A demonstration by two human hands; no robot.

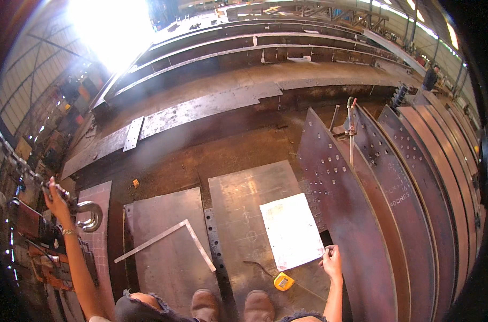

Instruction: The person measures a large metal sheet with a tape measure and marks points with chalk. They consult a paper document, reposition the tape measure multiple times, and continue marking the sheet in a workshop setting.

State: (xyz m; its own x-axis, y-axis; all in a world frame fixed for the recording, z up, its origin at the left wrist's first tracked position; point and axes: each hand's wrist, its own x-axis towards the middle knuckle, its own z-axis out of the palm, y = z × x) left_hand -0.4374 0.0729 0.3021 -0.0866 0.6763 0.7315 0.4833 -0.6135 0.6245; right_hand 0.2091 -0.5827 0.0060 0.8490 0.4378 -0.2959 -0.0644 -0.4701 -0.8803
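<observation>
My left hand (56, 203) is raised at the far left, its fingers closed around the lower end of a hoist chain (25, 170). A large metal lifting hook (96, 217) hangs just right of that hand. At the lower right, my right hand (331, 262) pinches the near right corner of a white sheet (291, 231), which lies over a steel plate (244, 188). A yellow tape measure (283, 282) rests on the plate near the sheet's lower edge. On another plate (153, 214) to the left lies an L-shaped metal square (186, 222).
Large drilled steel plates (340, 182) stand on edge at the right, with a cutting torch (352, 129) between them. Long steel beams (217, 96) cross the background. My two shoes (205, 306) are at the lower edge. A person (430, 78) is far off at right.
</observation>
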